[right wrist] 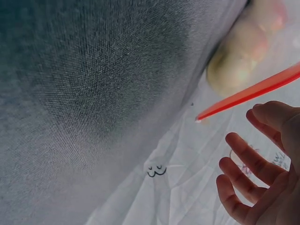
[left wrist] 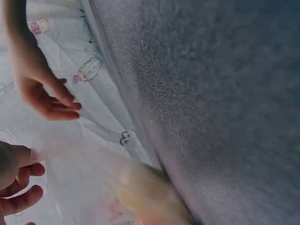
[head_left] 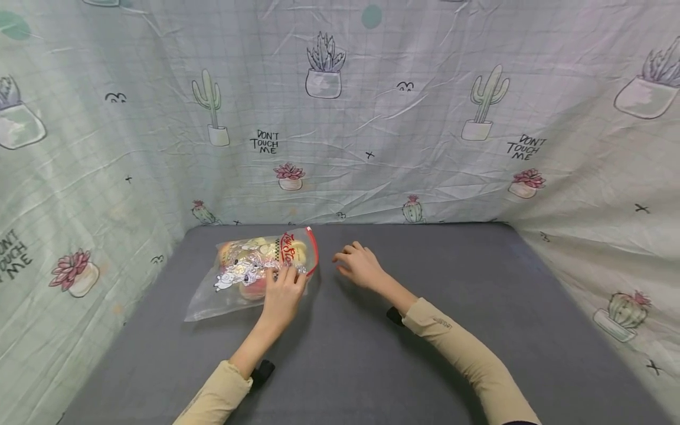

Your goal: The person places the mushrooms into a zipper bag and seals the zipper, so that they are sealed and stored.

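Note:
A clear plastic zip bag (head_left: 234,277) with cartoon print and red lettering lies at the back left of the grey table. Round yellow and reddish fruit-like things (right wrist: 234,65) fill part of it. Along its right end runs a red zip strip (head_left: 316,252). My left hand (head_left: 284,295) holds the bag's near side close to that strip; in the left wrist view the film passes between thumb and fingers. To the right of the strip, apart from the bag, my right hand (head_left: 362,268) hovers with loosely bent, spread fingers and nothing in them.
The grey table (head_left: 425,366) ends at a hanging cloth (head_left: 361,130) printed with cacti and lettering, which also covers both sides. A black band (head_left: 262,374) shows by the left wrist and another (head_left: 395,316) by the right.

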`<action>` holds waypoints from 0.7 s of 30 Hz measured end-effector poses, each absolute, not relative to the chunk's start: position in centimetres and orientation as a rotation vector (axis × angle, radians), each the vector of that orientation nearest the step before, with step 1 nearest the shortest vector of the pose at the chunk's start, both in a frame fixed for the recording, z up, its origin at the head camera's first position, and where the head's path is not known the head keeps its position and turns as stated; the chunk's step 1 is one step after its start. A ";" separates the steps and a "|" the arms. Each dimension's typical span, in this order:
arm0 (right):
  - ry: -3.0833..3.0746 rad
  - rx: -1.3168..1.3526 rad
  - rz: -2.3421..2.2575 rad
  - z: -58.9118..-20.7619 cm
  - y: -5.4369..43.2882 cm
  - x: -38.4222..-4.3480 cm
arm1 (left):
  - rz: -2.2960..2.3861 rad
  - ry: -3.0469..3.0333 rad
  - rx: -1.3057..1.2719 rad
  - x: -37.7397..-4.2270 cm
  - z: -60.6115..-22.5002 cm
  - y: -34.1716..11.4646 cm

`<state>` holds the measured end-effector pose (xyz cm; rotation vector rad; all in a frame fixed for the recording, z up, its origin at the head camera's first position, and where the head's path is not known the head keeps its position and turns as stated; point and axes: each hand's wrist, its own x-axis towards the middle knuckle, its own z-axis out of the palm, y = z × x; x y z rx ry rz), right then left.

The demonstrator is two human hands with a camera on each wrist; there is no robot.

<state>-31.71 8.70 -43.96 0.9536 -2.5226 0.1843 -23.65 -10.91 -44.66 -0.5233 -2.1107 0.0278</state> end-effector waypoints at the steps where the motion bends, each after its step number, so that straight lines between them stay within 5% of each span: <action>1: -2.516 0.955 0.195 -43.9 8.9 -31.5 | 0.040 -2.113 -0.519 -23.9 -44.7 -10.8; 21: -2.482 0.936 0.251 -44.5 11.5 -28.0 | 0.001 -2.167 -0.585 -26.0 -45.1 -8.1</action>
